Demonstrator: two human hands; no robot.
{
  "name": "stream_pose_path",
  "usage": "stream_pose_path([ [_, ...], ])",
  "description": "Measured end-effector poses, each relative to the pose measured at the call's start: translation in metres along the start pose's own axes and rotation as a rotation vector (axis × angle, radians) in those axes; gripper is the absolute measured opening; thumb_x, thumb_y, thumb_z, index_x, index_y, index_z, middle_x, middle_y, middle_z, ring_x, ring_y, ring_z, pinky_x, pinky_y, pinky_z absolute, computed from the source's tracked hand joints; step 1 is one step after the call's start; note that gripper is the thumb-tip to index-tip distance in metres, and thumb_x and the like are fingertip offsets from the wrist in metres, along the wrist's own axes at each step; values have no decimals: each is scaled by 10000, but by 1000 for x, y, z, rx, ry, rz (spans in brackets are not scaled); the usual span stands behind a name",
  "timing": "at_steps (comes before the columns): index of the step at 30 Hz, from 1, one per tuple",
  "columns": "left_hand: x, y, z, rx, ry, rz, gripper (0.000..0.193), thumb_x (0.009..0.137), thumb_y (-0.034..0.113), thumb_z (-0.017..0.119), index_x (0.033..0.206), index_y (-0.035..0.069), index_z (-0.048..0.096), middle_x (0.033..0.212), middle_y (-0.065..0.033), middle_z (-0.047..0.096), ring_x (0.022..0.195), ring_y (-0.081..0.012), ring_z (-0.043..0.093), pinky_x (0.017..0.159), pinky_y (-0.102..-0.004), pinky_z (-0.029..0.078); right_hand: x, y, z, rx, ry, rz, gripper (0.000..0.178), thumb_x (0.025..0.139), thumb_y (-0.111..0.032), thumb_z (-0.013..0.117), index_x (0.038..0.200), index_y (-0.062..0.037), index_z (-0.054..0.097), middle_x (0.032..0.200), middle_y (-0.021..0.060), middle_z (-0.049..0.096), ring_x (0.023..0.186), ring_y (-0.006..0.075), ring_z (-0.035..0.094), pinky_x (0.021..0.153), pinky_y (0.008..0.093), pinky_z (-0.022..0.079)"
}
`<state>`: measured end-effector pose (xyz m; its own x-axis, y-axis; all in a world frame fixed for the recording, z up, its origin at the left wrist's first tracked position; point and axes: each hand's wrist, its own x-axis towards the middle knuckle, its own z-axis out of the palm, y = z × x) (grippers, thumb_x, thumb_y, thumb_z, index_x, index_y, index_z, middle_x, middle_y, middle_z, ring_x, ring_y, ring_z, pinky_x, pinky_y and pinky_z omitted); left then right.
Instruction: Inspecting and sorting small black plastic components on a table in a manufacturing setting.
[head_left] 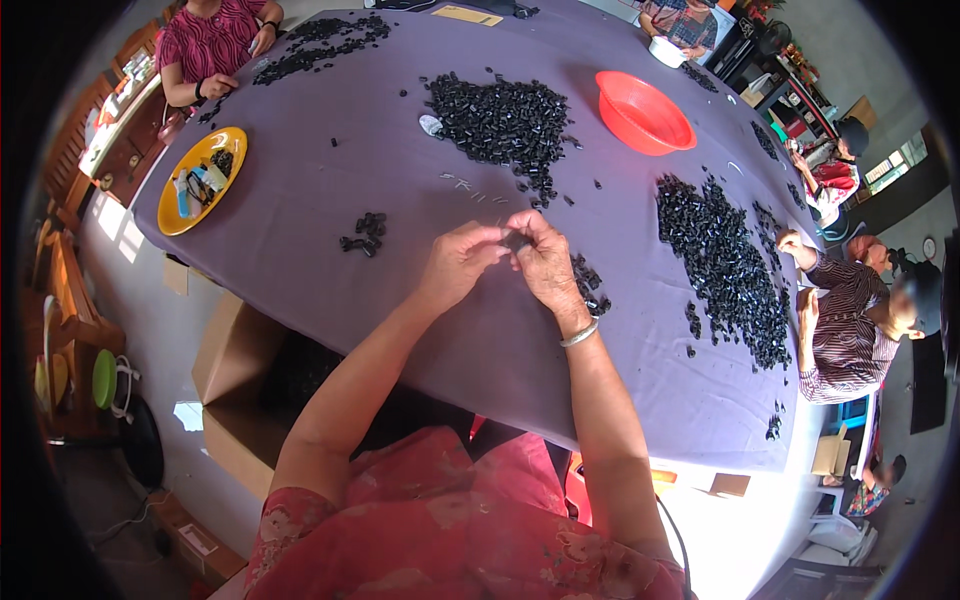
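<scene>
Over the purple cloth my left hand (462,262) and my right hand (545,265) meet, fingertips pinched together. Between them they hold a small black piece (516,241), partly covered by the fingers. Just left of my hands lies a little cluster of black pieces (364,234). Another small group of black pieces (590,285) shows beside my right wrist, partly hidden by it. Beyond my hands several thin pale strips (478,190) lie scattered near a large heap of black pieces (500,118).
A red plastic basin (645,113) stands at the far right of the heap. On the left edge sits a yellow tray (170,215) with small tools. A second large heap (725,265) lies to the right. Other people sit around the table (290,200); an open cardboard box (235,350) is below it.
</scene>
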<state>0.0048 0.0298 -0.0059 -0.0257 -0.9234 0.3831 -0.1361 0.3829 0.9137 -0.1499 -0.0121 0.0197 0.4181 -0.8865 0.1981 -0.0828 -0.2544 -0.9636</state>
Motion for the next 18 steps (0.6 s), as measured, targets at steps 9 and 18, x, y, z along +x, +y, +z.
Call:
stream_pose_path([
  [9, 1, 5, 6, -87, 64, 16, 247, 805, -8, 664, 1045, 43, 645, 883, 0, 580, 760, -57, 579, 596, -201, 480, 2, 2, -3, -22, 4, 13, 132, 871, 6, 559, 988, -49, 526, 718, -10, 590, 575, 45, 474, 527, 209, 424],
  [18, 0, 6, 4, -73, 59, -26, 187, 821, 12, 653, 1006, 37, 666, 799, 18, 556, 700, -50, 549, 570, -192, 475, 0, 0, 0, -93, 6, 21, 212, 871, -31, 570, 1074, -50, 516, 696, 12, 575, 568, 65, 491, 531, 240, 441],
])
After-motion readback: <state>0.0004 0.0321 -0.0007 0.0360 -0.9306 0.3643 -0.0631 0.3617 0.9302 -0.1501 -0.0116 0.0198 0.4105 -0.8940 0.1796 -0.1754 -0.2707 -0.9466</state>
